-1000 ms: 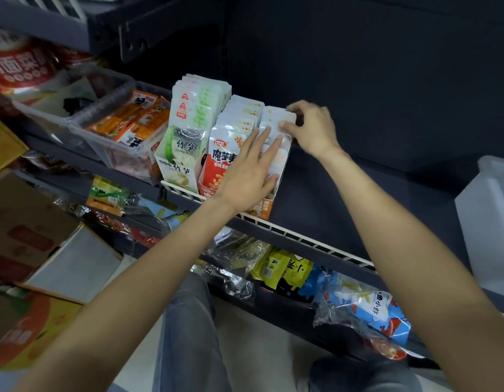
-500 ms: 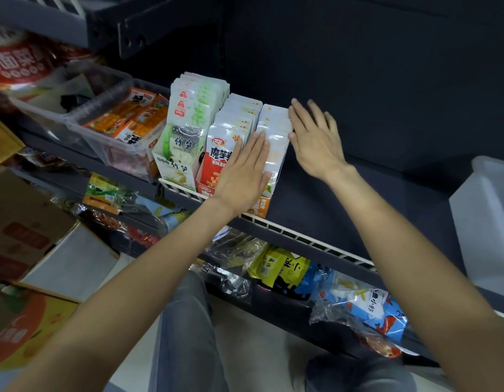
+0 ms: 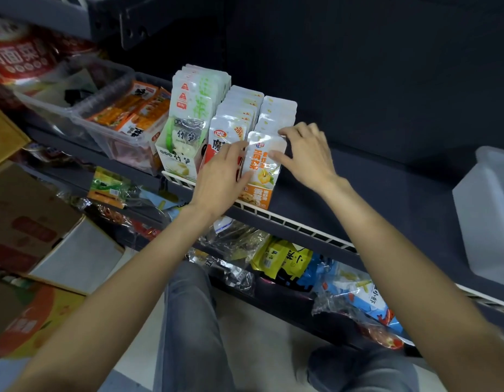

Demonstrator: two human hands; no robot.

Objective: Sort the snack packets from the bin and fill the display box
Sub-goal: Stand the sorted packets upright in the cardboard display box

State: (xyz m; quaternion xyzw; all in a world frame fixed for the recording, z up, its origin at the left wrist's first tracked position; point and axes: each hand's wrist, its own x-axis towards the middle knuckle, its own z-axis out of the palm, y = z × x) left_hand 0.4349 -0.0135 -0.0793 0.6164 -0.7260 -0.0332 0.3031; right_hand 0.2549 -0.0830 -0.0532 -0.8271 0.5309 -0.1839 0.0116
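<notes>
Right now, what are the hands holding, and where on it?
Both hands are on the front orange-and-white snack packet in the rightmost row. The right hand pinches its upper right edge; the left hand touches its left edge.

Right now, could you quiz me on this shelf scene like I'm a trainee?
1. True or false: both hands touch the front packet of the orange display box.
2. Which stands left of the green bamboo-shoot box? A) a clear plastic bin B) a glass jar C) a basket
3. Fill in: the white container sits on the shelf to the person's ____.

Key: 1 true, the left hand and right hand flank it; 2 A; 3 right.
</notes>
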